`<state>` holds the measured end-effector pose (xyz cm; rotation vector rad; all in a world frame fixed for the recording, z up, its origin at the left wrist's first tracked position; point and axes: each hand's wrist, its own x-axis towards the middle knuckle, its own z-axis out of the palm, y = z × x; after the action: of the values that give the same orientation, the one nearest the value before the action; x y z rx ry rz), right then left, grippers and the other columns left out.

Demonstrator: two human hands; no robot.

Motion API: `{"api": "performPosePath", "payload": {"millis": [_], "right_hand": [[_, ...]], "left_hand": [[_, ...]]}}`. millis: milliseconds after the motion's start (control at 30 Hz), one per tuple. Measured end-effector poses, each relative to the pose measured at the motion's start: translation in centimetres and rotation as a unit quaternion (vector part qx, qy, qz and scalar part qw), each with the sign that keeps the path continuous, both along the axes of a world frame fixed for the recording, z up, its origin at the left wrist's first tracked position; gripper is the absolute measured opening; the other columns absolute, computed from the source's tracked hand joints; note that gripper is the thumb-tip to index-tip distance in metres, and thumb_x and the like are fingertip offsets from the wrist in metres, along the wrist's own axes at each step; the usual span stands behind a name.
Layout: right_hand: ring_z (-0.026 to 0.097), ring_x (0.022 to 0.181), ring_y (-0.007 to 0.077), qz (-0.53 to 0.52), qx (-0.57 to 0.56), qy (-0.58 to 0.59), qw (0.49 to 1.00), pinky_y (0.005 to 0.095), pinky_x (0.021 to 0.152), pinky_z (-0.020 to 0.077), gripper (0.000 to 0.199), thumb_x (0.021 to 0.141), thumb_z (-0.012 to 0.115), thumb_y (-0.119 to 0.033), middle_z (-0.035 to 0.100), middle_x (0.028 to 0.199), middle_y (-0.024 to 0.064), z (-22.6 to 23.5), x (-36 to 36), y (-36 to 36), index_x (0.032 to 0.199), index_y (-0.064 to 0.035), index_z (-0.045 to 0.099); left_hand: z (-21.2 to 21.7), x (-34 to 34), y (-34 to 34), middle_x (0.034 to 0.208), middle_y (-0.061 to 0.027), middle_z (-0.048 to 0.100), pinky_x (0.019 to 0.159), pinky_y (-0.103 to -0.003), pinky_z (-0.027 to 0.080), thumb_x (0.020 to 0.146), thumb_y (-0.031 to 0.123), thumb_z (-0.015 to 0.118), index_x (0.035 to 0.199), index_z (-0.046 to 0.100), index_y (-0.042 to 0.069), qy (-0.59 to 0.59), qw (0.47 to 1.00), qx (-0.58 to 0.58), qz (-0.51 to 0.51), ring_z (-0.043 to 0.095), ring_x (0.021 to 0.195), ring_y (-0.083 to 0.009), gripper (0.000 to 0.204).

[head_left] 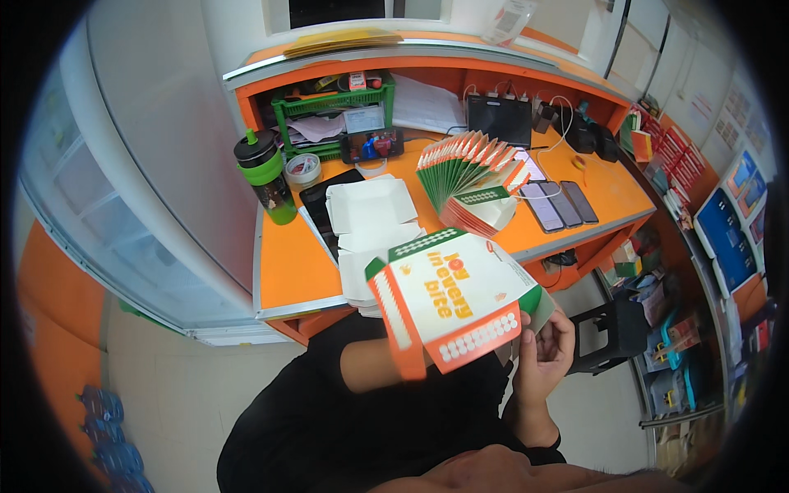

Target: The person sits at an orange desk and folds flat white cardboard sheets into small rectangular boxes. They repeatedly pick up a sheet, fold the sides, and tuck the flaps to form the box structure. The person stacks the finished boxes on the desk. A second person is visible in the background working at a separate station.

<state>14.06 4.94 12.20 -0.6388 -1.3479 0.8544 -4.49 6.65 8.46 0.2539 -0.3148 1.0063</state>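
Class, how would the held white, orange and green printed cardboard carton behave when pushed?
The carton looks thin, so probably light. Its orange flaps, angled along creases, likely bend easily. Its broad flat panel may stay stiffer.

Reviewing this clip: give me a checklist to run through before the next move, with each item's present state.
1. Right hand on the printed carton: ok, thumb and fingers are at its right-hand corner.
2. Left hand's grip: cannot tell, the carton hides that hand; only the forearm shows.
3. Carton fully closed: not ok, an orange flap hangs free at its lower left.
4. White open cartons well back from the front edge of the desk: not ok, the stack reaches it.
5. Bottle standing with its lid on: ok.
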Motion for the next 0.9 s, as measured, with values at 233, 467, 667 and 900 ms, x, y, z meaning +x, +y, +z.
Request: {"api": "performPosePath", "payload": {"millis": [233, 467, 667, 900], "right_hand": [[0.06, 0.121, 0.029, -0.007, 0.107, 0.028, 0.994, 0.0393, 0.103, 0.0478, 0.025, 0.098, 0.059, -0.007, 0.054, 0.135, 0.0271, -0.1, -1.0, 1.0, 0.119, 0.0045, 0.049], [0.06, 0.119, 0.0297, 0.014, 0.125, -0.009, 0.992, 0.0404, 0.102, 0.0474, 0.021, 0.094, 0.061, 0.0, 0.059, 0.127, 0.0262, 0.4, -0.6, 2.4, 0.114, 0.0063, 0.059], [0.064, 0.11, 0.0271, 0.012, 0.109, -0.026, 0.994, 0.0376, 0.096, 0.0499, 0.012, 0.087, 0.07, 0.0, 0.063, 0.122, 0.0229, 1.4, -0.3, 2.0, 0.098, 0.0036, 0.069], [0.066, 0.109, 0.0297, -0.024, 0.127, -0.09, 0.987, 0.0383, 0.095, 0.051, 0.014, 0.08, 0.076, 0.002, 0.065, 0.119, 0.0219, 2.3, 0.4, 1.7, 0.094, 0.0032, 0.074]], "left_hand": [[-0.2, -1.3, -1.1, 0.164, -0.0124, 0.022, 0.114, -0.041, 0.041, 0.105, 0.057, 0.024, 0.16, 0.012, 0.014, -0.148, 0.961, -0.149, -0.181, 0.032, 0.148, -0.0267, 0.071], [3.5, -1.7, -2.1, 0.161, -0.0314, 0.004, 0.117, -0.058, 0.03, 0.102, 0.063, 0.029, 0.159, 0.004, 0.007, -0.105, 0.984, -0.107, -0.093, 0.013, 0.148, -0.0518, 0.084], [2.1, -2.5, -0.2, 0.166, -0.017, 0.01, 0.119, -0.037, 0.033, 0.105, 0.057, 0.021, 0.16, 0.005, 0.008, -0.056, 0.981, 0.071, -0.174, 0.022, 0.152, -0.0285, 0.075], [1.0, -2.3, -0.4, 0.165, -0.0201, 0.01, 0.119, -0.038, 0.033, 0.104, 0.06, 0.02, 0.16, 0.004, 0.007, -0.066, 0.985, 0.039, -0.152, 0.022, 0.152, -0.029, 0.078]]}}
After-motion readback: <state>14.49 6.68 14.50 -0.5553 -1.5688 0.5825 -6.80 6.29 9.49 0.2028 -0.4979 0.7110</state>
